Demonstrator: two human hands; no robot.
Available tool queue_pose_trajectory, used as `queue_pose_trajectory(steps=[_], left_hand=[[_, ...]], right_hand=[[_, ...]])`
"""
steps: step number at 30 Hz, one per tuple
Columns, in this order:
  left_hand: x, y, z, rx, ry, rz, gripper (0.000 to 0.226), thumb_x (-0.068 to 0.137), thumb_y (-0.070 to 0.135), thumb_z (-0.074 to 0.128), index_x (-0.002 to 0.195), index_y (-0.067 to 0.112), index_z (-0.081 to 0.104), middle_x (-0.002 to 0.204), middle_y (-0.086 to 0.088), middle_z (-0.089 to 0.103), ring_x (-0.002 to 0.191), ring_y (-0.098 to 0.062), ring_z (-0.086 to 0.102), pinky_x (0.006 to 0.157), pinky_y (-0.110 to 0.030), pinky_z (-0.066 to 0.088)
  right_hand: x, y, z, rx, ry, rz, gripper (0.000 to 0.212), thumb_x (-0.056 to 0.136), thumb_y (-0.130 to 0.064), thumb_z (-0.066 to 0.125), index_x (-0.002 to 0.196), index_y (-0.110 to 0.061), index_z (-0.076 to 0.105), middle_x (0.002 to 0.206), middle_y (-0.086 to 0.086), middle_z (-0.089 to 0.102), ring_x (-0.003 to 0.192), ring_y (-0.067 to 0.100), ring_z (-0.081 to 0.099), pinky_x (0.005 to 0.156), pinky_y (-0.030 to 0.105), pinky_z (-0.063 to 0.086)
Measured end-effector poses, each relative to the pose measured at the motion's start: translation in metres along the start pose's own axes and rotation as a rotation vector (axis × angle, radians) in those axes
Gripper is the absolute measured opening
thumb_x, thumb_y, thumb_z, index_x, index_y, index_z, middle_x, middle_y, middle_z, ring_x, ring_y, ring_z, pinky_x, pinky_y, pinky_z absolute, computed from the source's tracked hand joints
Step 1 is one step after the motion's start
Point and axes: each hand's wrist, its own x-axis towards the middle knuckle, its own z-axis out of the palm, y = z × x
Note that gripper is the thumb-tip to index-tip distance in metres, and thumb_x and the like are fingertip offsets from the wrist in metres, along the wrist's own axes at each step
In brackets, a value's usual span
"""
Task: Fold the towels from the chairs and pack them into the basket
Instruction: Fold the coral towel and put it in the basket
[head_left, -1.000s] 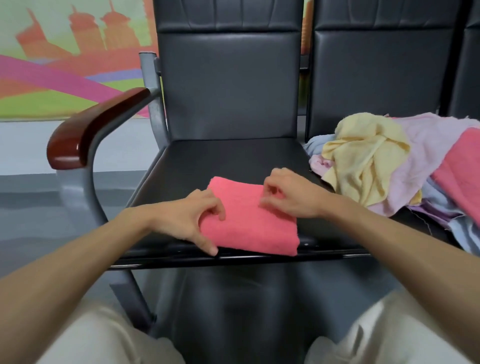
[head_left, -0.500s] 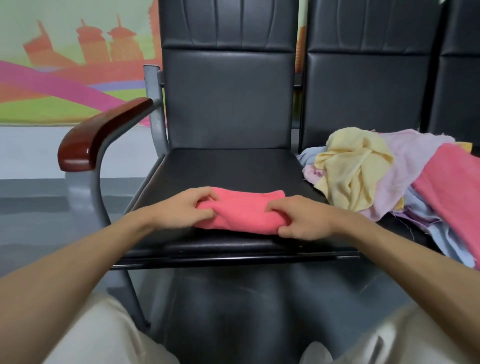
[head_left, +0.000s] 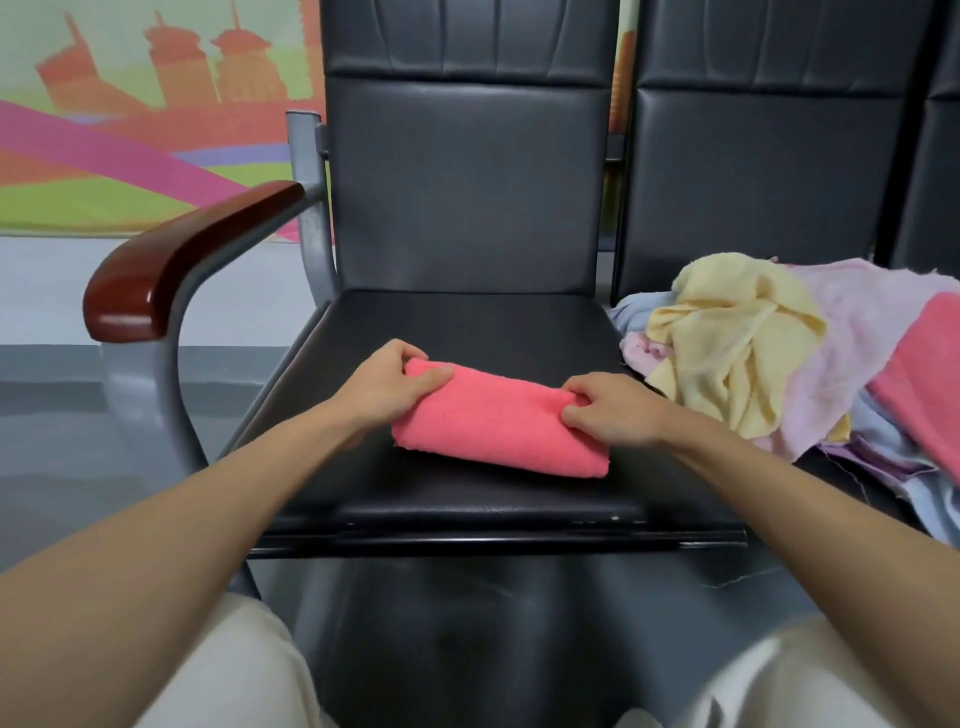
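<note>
1. The fingers (head_left: 413, 354) of the left hand (head_left: 384, 389) curl over the left end of the folded coral-pink towel (head_left: 493, 423), with the thumb lying on top, so the hand pinches that end.
2. The right hand (head_left: 613, 413) has its fingertips (head_left: 574, 387) bent and drawn together, gripping the towel's right end near its upper edge.
3. The towel sits in the centre of the frame as a thick, narrow bundle across the front of the black chair seat (head_left: 467, 322), slanting slightly down toward the right.
4. At the right of the frame, on the neighbouring seat, lies a loose heap: a crumpled yellow towel (head_left: 727, 332) on top, a lilac towel (head_left: 857, 332) under it, another pink towel (head_left: 924, 374) at the edge, and pale blue cloth (head_left: 631, 310) peeking out.
5. A reddish wooden armrest (head_left: 182, 260) curves at the left, and a colourful mural (head_left: 104, 130) fills the upper left.
</note>
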Motion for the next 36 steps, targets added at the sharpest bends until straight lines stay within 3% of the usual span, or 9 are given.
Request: queue_pose_trajectory(steps=[4,10,14,16,19,23,29,32,36], left_hand=[[0.0,-0.001,-0.009,-0.069,-0.176,-0.122,0.021,0.087,0.032,0.067,0.084,0.011,0.063,0.075,0.002,0.059,0.06,-0.006,0.053,0.055,-0.017,0.042],[0.005,-0.006,-0.003,0.219,-0.23,-0.276,0.068,0.083,0.066,0.054,0.111,0.005,0.064,0.109,-0.006,0.062,0.097,-0.02,0.059,0.087,-0.031,0.045],[-0.001,0.006,0.004,0.201,-0.289,-0.313,0.05,0.078,0.053,0.067,0.102,0.01,0.059,0.092,0.0,0.057,0.074,-0.013,0.051,0.062,-0.025,0.038],[-0.006,0.013,0.009,0.124,-0.324,-0.269,0.049,0.067,0.047,0.068,0.1,0.012,0.062,0.094,0.0,0.063,0.078,-0.015,0.058,0.068,-0.027,0.043],[-0.017,0.027,0.013,-0.125,-0.364,-0.16,0.048,0.071,0.031,0.064,0.116,0.013,0.061,0.112,-0.004,0.068,0.095,-0.014,0.064,0.086,-0.03,0.051],[-0.032,0.038,-0.011,-0.316,-0.2,-0.061,0.057,0.066,0.027,0.073,0.117,0.009,0.056,0.108,-0.006,0.065,0.094,-0.013,0.063,0.077,-0.031,0.054],[-0.091,0.024,-0.099,-0.387,-0.032,0.031,0.023,0.077,0.008,0.072,0.1,0.014,0.072,0.098,-0.004,0.073,0.095,-0.014,0.068,0.081,-0.025,0.051],[-0.125,0.005,-0.143,-0.46,0.036,0.005,0.029,0.08,0.018,0.074,0.109,0.015,0.069,0.106,-0.004,0.072,0.1,-0.015,0.068,0.082,-0.028,0.052],[-0.185,-0.034,-0.197,-0.58,0.339,-0.055,0.034,0.082,0.023,0.073,0.115,0.018,0.067,0.111,-0.002,0.071,0.101,-0.015,0.067,0.079,-0.03,0.055]], right_hand=[[0.008,0.007,0.003,0.006,-0.02,0.042,0.026,0.088,-0.021,0.049,0.103,-0.006,0.065,0.1,0.011,0.062,0.092,0.025,0.057,0.076,0.032,0.044],[0.01,0.003,-0.003,0.016,-0.182,0.139,0.032,0.081,-0.009,0.047,0.109,-0.007,0.063,0.105,0.008,0.065,0.097,0.024,0.058,0.079,0.031,0.044],[0.005,-0.001,-0.012,0.097,-0.334,0.182,0.05,0.066,-0.019,0.06,0.11,0.004,0.064,0.085,0.006,0.062,0.076,0.019,0.054,0.07,0.031,0.041],[0.0,-0.002,-0.014,0.117,-0.382,0.18,0.061,0.048,-0.031,0.062,0.099,0.004,0.068,0.076,0.005,0.058,0.071,0.019,0.047,0.064,0.03,0.034],[-0.011,-0.005,-0.018,0.101,-0.432,0.168,0.037,0.043,-0.034,0.063,0.072,-0.011,0.062,0.065,0.006,0.049,0.065,0.021,0.037,0.052,0.028,0.024],[-0.024,-0.022,-0.024,0.225,-0.365,0.072,0.023,0.051,-0.025,0.063,0.07,-0.011,0.062,0.057,0.001,0.059,0.056,0.015,0.051,0.057,0.025,0.039],[-0.028,-0.095,-0.027,0.323,-0.144,-0.191,0.036,0.068,-0.008,0.075,0.1,-0.011,0.059,0.088,0.002,0.066,0.073,0.013,0.06,0.064,0.029,0.048],[-0.026,-0.144,-0.028,0.341,-0.196,-0.321,0.033,0.071,-0.011,0.077,0.1,-0.019,0.062,0.094,-0.001,0.068,0.083,0.014,0.063,0.07,0.028,0.051],[-0.031,-0.225,-0.016,0.415,-0.326,-0.436,0.016,0.088,-0.015,0.067,0.103,-0.011,0.069,0.099,0.004,0.072,0.085,0.011,0.064,0.082,0.028,0.052]])
